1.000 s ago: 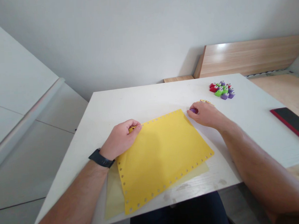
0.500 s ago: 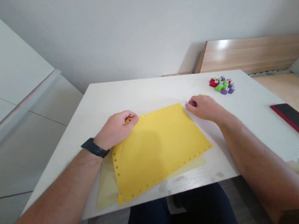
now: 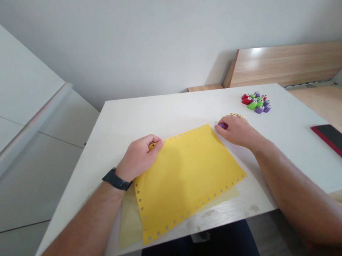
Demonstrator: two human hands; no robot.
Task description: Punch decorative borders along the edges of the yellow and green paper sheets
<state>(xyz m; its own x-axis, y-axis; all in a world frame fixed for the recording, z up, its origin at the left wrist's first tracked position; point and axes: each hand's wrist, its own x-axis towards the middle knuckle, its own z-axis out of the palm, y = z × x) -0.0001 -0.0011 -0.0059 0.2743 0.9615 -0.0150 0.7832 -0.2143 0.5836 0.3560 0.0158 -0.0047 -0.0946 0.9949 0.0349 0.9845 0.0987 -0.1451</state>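
Note:
A yellow sheet (image 3: 187, 176) with small shapes punched along its edges is tilted over a paler, see-through sheet (image 3: 129, 220). Its upper left edge is pinched in my left hand (image 3: 139, 154), which wears a dark watch band. My right hand (image 3: 236, 131) is closed round a small purple punch (image 3: 223, 126), just off the sheet's upper right corner. Small colourful bits (image 3: 235, 115) show behind my right hand, partly hidden by it.
Several red, green and purple punches (image 3: 256, 102) stand together at the back right of the white table (image 3: 147, 114). A dark flat object with a red edge (image 3: 334, 141) lies at the right. Behind is a wooden board (image 3: 284, 64).
The whole view has shifted slightly, so everything sits a little lower and further right. More of the colourful bits show behind my right hand. Both hands keep their hold.

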